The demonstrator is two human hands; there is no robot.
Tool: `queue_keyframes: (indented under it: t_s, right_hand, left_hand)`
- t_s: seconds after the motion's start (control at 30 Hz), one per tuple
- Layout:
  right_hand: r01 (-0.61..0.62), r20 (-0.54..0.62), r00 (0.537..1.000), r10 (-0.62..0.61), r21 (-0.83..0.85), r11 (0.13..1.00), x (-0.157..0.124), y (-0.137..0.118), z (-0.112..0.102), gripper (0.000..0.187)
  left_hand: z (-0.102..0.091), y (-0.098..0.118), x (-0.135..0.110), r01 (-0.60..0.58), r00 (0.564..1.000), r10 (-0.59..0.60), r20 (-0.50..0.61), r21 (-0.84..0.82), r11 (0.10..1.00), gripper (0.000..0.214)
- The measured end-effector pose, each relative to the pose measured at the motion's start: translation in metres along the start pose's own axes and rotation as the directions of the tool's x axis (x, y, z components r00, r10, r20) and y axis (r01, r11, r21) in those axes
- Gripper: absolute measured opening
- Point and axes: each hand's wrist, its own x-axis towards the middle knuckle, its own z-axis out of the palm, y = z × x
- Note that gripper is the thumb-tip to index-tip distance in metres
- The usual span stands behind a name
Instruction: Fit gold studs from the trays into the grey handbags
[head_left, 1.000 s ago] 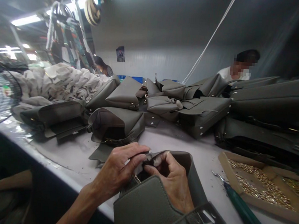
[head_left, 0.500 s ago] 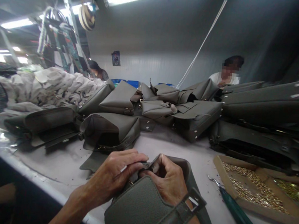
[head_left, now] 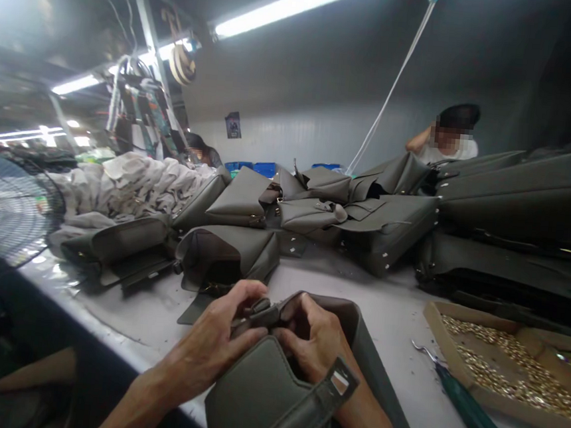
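Observation:
A grey-green handbag (head_left: 244, 393) is at the near edge of the table, its flap facing me and a strap with a metal-framed slot lying across it. My left hand (head_left: 228, 329) pinches a small strap tab (head_left: 261, 315) at the bag's upper edge between thumb and fingers. Close beside it, my right hand (head_left: 317, 340) reaches into the bag's opening and grips the edge of the bag, thumb against fingers. The two sets of fingertips almost meet. What lies between the right fingertips is partly hidden.
A cardboard tray (head_left: 436, 320) of small gold metal fittings stands at right, with a green-handled hook tool (head_left: 469, 403) beside it. Several similar bags (head_left: 384, 232) lie across the table. A fan (head_left: 10, 210) and pale cloth bundles (head_left: 138, 188) are at left. Two people sit beyond.
The view has swung slightly left. My left fingers have shifted on the strap tab, which now shows more plainly. The person at right has raised an arm to the head.

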Motion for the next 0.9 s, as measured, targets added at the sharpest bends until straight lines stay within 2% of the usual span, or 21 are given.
queue_keyframes:
  t_s: [0.17,0.27,0.33,0.47,0.6,0.73,0.9]
  right_hand:
    - [0.083,0.001,0.996,-0.087,-0.318,0.944,-0.014,-0.015,0.005,0.004]
    - [0.031,0.086,0.996,0.016,-0.519,0.854,-0.02,-0.027,0.008,0.008]
    - [-0.02,0.115,0.987,0.109,-0.593,0.805,-0.02,-0.034,0.009,0.013]
    - [-0.074,0.074,0.986,0.149,-0.608,0.79,-0.013,-0.037,0.008,0.024]
    - [-0.04,0.064,0.993,0.098,-0.603,0.797,-0.008,-0.032,0.005,0.019]
    - [0.028,0.047,0.999,-0.002,-0.569,0.822,-0.008,-0.03,0.004,0.008]
    - [0.079,0.061,0.997,-0.053,-0.584,0.808,-0.008,-0.034,0.001,0.007]
  left_hand:
    - [-0.01,0.004,-0.004,0.016,0.999,-0.013,-0.047,0.062,0.998,0.023]
    - [-0.013,0.004,-0.005,0.019,0.997,-0.012,-0.071,0.106,0.994,0.025]
    - [-0.013,0.004,-0.007,0.032,0.999,-0.03,-0.028,0.072,0.997,0.028]
    - [-0.01,0.002,-0.01,0.078,0.995,-0.076,0.062,-0.039,0.996,0.034]
    - [-0.007,0.006,-0.008,0.086,0.996,-0.087,0.035,0.02,0.996,0.026]
    - [-0.004,0.009,-0.005,0.06,0.998,-0.061,0.007,0.105,0.993,0.03]
    - [0.001,0.003,0.0,0.08,0.997,-0.08,-0.011,0.015,0.997,0.028]
